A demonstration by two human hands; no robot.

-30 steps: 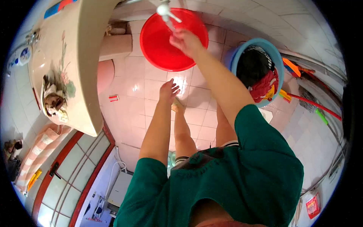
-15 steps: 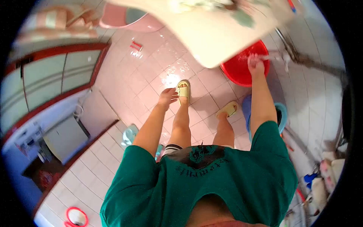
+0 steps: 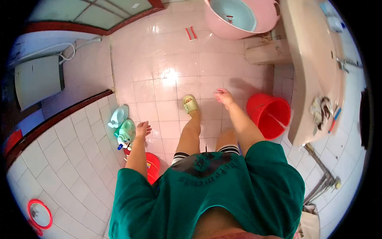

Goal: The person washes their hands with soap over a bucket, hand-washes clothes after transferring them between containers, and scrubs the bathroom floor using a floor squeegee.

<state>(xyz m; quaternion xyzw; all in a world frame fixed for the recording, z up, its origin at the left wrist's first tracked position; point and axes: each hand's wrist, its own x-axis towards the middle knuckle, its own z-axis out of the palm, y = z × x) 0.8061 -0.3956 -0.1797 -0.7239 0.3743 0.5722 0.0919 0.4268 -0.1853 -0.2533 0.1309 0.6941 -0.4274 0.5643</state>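
My right hand (image 3: 224,98) is above the wet tiled floor, left of the red bucket (image 3: 266,115). Its fingers are closed in a pinch, with a thin pale bit showing at the fingertips, too small to name. A stream of water shows at the bucket's right side. My left hand (image 3: 143,130) hangs open and holds nothing, its fingers slightly bent. Close to it by the wall stand a green bottle (image 3: 127,130) and a light blue plastic item (image 3: 118,116). Below that hand sits a red container (image 3: 152,167).
A pink tub (image 3: 223,32) holding a blue-grey basin (image 3: 234,14) stands at the far side. A red-and-white packet (image 3: 191,34) lies on the floor. The washbasin (image 3: 306,79) juts out at right, with a cloth (image 3: 321,111) on it. A red-framed mirror (image 3: 39,214) is at lower left.
My right hand has left the red bucket and moved left over the floor. My left hand has shifted toward the bottles. The view has turned toward the left wall and the washbasin.
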